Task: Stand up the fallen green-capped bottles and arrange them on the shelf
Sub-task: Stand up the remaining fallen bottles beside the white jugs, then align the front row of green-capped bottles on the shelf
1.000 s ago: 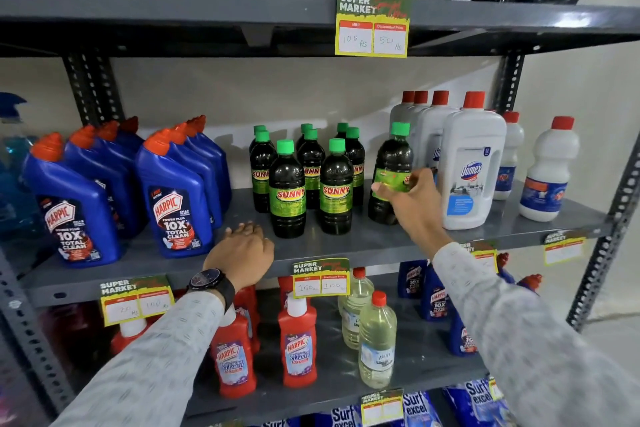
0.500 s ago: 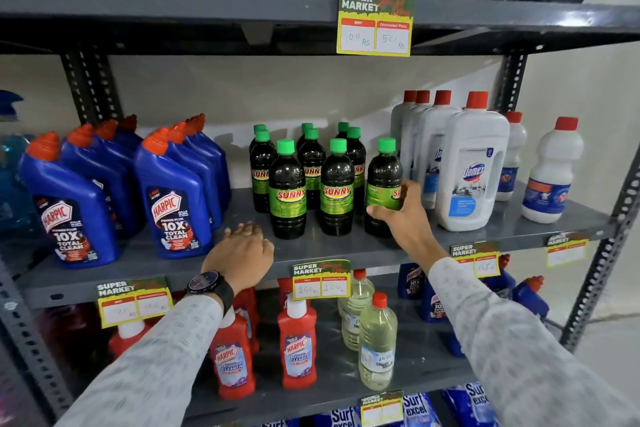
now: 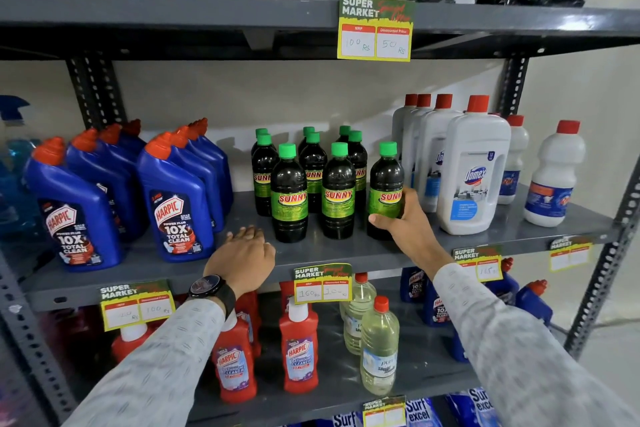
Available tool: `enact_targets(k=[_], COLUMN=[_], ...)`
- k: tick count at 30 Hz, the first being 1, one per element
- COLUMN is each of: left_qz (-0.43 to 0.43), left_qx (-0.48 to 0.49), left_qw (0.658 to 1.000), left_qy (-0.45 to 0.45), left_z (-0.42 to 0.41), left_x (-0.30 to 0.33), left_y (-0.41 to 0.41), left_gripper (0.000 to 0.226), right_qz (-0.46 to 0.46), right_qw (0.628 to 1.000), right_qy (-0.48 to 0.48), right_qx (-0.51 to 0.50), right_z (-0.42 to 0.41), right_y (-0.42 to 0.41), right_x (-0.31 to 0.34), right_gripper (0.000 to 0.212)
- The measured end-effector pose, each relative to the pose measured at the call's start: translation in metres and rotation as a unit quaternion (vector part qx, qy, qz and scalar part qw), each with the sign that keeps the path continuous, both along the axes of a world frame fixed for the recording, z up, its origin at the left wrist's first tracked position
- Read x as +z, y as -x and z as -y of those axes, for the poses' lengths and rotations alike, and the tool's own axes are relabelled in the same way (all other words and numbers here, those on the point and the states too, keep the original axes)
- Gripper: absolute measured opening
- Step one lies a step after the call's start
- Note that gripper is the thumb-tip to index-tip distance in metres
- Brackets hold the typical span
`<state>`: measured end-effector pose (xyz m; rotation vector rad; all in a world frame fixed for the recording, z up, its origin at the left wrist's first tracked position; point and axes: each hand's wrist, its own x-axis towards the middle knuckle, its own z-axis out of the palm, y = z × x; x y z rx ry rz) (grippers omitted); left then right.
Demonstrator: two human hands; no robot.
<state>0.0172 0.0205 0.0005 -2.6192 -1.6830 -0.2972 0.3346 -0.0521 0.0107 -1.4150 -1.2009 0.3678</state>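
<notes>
Several dark green-capped Sunny bottles [image 3: 289, 191] stand upright in rows in the middle of the grey shelf [image 3: 346, 253]. The rightmost front bottle [image 3: 385, 181] stands upright in line with the front row, and my right hand [image 3: 403, 224] wraps around its lower part from the right. My left hand [image 3: 244, 258] rests palm down on the shelf's front edge, left of the bottles, with its fingers spread and nothing in it.
Blue Harpic bottles [image 3: 173, 208] crowd the shelf's left side. White red-capped Domex bottles [image 3: 472, 170] stand close to the right of the held bottle. Price tags [image 3: 322, 283] hang from the shelf edge. Red and clear bottles fill the shelf below; detergent bags sit above.
My right hand has brought the rightmost bottle from a tilt to upright and shifted it left, down onto the shelf beside the front row. My left hand has stayed put.
</notes>
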Motion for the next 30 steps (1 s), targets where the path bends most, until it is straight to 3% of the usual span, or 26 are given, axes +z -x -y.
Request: enact_targets(k=[6,23,26,28,30], left_qz=[-0.002,0.008,0.048,0.113,0.225], left_qx=[0.003,-0.001,0.002,0.008,0.019], left_qw=[1.000,1.000,0.999,0.993,0.974], left_qy=[0.002,-0.003,-0.015,-0.020,-0.022], left_z=[0.000,0.000,0.003,0.005,0.004], left_x=[0.000,0.000,0.000,0.002,0.005], left_y=[-0.001,0.000,0.002,0.004,0.005], left_gripper=[0.061,0.061,0.061,0.062,0.065], right_qz=[0.034,0.066,0.086,0.123,0.181], right_qw=[0.999,0.994,0.984,0.960,0.942], right_qy=[0.019,-0.004,-0.057,-0.150,-0.203], right_qx=[-0.018,-0.081,-0.147,-0.203,-0.196], right_z=[0.001,0.003,0.013,0.022,0.024], right_y=[0.002,0.011,0.023,0.039,0.059], right_x=[-0.002,-0.001,-0.002,-0.006,-0.006], right_gripper=[0.082,0.083,0.080,0.061,0.044])
